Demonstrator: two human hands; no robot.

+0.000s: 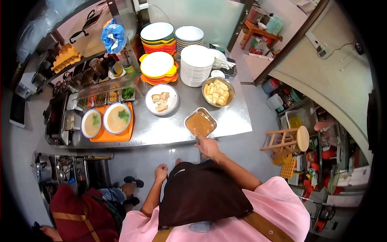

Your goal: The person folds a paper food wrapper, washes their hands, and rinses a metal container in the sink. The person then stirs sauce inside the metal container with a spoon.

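My right hand (208,147) pinches the near corner of a square metal pan (186,123) at the counter's front edge. Brown sauce (200,124) fills the pan. Away from the counter, beside the dark apron, my left hand (161,172) hangs with its fingers curled and nothing visible in it. Behind the pan stands a steel bowl (231,101) of yellowish cut pieces (217,92), perhaps tofu. A white plate (170,109) with several pale slices of meat (161,101) lies to the pan's left.
Two soup bowls (117,117) (91,123) with green garnish stand on an orange tray (128,136). Stacked plates (197,64) and orange-yellow dishes (158,66) line the back. At lower left is a co-worker in a maroon top (72,207). A wooden stool (302,139) stands right.
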